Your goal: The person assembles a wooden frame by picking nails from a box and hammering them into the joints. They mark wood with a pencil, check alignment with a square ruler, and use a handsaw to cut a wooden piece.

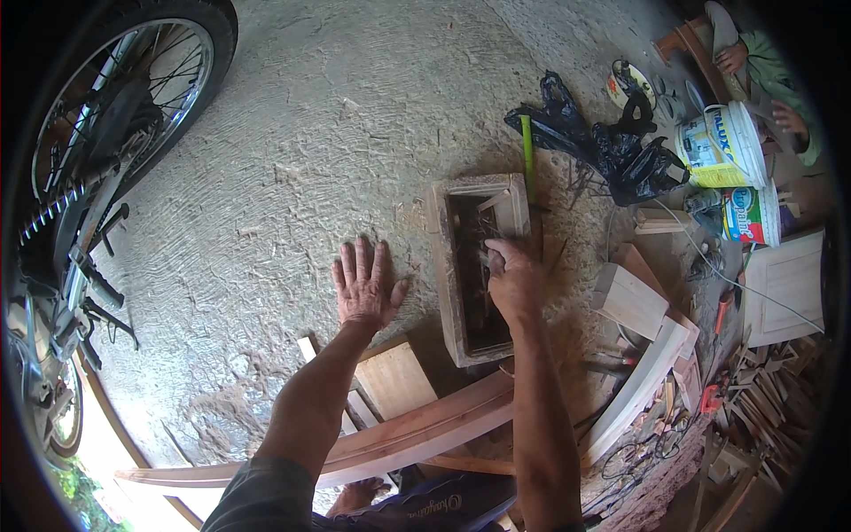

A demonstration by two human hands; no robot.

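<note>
My left hand lies flat on the rough concrete floor, its fingers spread and holding nothing. To its right stands a long open wooden box with worn, dirty walls. Thin dark pieces, perhaps nails, lie inside its shadowed hollow. My right hand reaches over the box's right wall into it, with thumb and forefinger bent close together. Whatever those fingertips hold, if anything, is too small to make out. Below my hands a long curved wooden beam crosses in front of me, beside a pale board.
A motorcycle wheel stands at the left. Black plastic bags, a yellow-green strip and paint buckets sit at upper right, near another person's hand. Wood blocks and scraps lie at right.
</note>
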